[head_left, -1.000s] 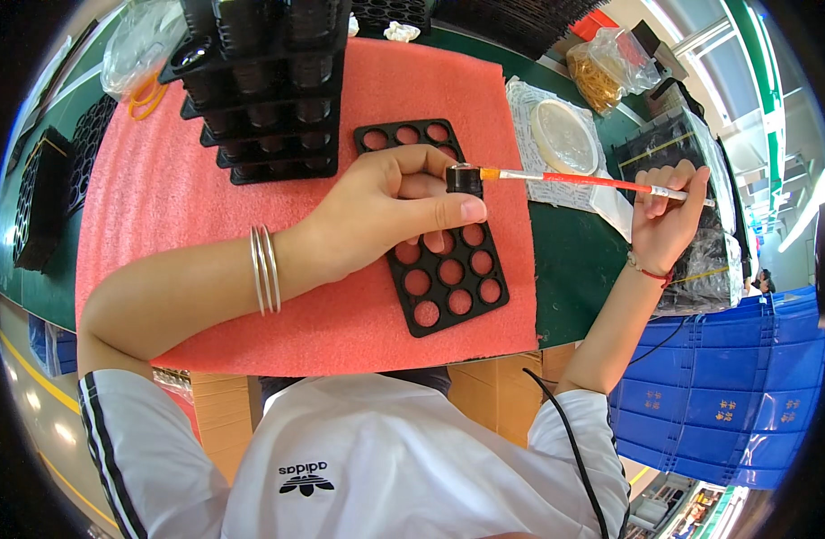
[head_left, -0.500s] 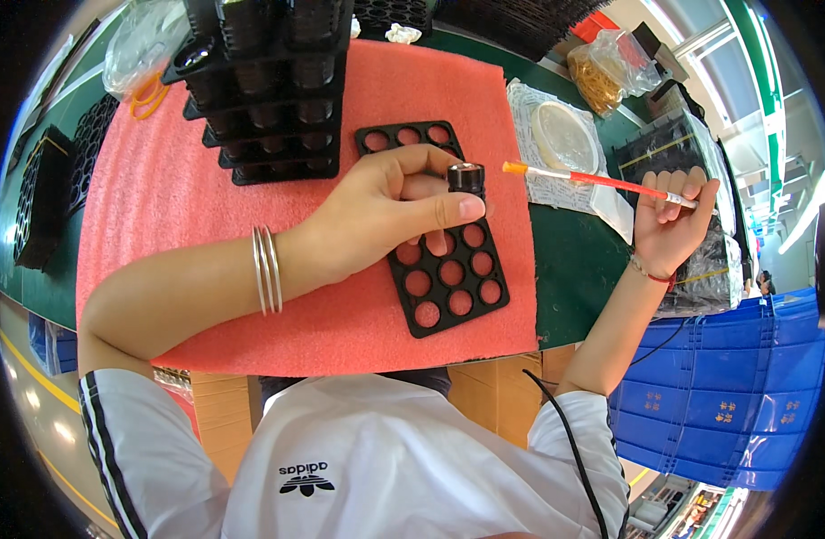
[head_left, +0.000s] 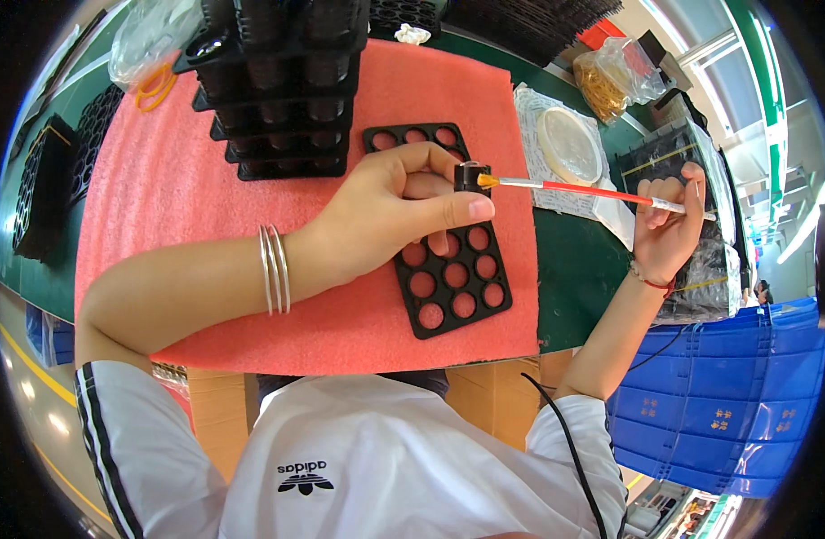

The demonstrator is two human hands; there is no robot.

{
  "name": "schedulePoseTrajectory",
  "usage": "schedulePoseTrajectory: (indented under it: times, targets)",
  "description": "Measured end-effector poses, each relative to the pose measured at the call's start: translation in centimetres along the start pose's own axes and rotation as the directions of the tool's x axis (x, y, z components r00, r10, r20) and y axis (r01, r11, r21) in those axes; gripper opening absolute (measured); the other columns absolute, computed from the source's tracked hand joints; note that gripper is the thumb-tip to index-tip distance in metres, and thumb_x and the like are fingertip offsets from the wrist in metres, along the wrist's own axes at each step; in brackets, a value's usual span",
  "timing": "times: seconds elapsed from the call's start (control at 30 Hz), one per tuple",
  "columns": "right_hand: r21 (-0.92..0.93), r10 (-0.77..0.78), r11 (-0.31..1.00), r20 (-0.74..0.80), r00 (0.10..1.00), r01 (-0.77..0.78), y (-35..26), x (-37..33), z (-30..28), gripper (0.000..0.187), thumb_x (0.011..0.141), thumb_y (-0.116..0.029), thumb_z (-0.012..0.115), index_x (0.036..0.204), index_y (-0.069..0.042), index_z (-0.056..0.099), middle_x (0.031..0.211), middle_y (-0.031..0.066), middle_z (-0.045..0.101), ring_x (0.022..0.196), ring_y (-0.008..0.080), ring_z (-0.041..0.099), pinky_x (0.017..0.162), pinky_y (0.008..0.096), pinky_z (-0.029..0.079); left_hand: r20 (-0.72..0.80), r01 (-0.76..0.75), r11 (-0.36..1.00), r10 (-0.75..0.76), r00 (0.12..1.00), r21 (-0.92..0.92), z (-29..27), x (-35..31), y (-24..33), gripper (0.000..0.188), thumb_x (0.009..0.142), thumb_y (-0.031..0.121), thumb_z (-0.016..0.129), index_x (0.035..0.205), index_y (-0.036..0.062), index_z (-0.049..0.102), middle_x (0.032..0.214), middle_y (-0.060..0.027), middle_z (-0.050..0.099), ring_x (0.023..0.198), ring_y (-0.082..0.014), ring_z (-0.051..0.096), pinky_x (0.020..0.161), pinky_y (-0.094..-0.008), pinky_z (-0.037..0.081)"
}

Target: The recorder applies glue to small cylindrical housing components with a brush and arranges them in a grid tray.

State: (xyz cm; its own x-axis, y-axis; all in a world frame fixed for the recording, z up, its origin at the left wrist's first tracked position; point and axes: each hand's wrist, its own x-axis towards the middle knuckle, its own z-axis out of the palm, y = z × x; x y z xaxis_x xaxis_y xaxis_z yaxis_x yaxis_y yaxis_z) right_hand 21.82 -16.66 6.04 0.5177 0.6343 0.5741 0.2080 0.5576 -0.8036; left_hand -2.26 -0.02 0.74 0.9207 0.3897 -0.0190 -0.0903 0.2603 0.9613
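Observation:
Between the thumb and fingers of my left hand [head_left: 390, 202] is a small black cylindrical part [head_left: 467, 177] with a shiny top. My right hand [head_left: 669, 225] grips a thin red paintbrush [head_left: 583, 189] near its white end. The brush's orange bristles meet the side of the black part, as far as this view shows. Under my left hand, a black tray [head_left: 455, 278] with rows of round holes lies on a pink foam mat [head_left: 341, 337]; the hand covers its middle.
A tall stack of black trays [head_left: 287, 108] stands at the mat's back. To the right, a round translucent lid or dish [head_left: 570, 145] rests on printed paper, with a bag of rubber bands [head_left: 606, 85] behind. Blue crates [head_left: 709, 395] stand at the far right.
The paintbrush has moved left and slightly down, from beside the black part to touching it. My left hand still holds the part in nearly the same place.

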Motion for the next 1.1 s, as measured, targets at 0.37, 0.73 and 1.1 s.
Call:
schedulePoseTrajectory:
  times: [0.37, 0.73, 1.1]
  targets:
    - [0.043, -0.009, 0.999, -0.049, 0.999, 0.011, 0.1, 0.3, -1.0, 0.019, 0.091, -0.017, 0.038, 0.101, -0.003, 0.046, 0.046, -0.001, 0.037, 0.04, 0.0066, 0.027, 0.048, 0.0225, 0.027, 0.129, -0.003, 1.0, 0.004, 0.992, -0.009, 0.0, -0.1, -0.1, 0.025, 0.085, 0.013, 0.057, 0.105, 0.0028, 0.046, 0.099, -0.0129, 0.062, 0.063, -0.0077, 0.056, 0.053, -0.0204, 0.048]
    - [0.319, 0.005, 0.947, 0.05, 0.999, -0.021, -0.3, -0.1, -1.8, 0.024, 0.089, -0.017, 0.045, 0.109, -0.004, 0.048, 0.056, -0.0009, 0.039, 0.05, 0.0072, 0.032, 0.059, 0.0239, 0.032, 0.163, 0.017, 0.999, -0.012, 0.987, -0.034, -0.1, -0.2, -0.1, 0.026, 0.085, 0.013, 0.057, 0.107, 0.0039, 0.046, 0.1, -0.0123, 0.062, 0.074, -0.0076, 0.058, 0.056, -0.0198, 0.049]
    - [0.383, 0.085, 0.924, -0.203, 0.975, -0.001, 0.0, 0.6, -2.5, 0.016, 0.083, -0.01, 0.052, 0.096, 0.0, 0.054, 0.056, -0.0007, 0.039, 0.05, 0.0078, 0.031, 0.054, 0.0222, 0.026, 0.249, -0.386, 0.888, 0.327, 0.912, 0.249, 0.6, -1.8, 2.2, 0.03, 0.073, 0.013, 0.072, 0.094, 0.0062, 0.051, 0.082, 0.0009, 0.061, 0.07, -0.0038, 0.055, 0.058, -0.0196, 0.042]
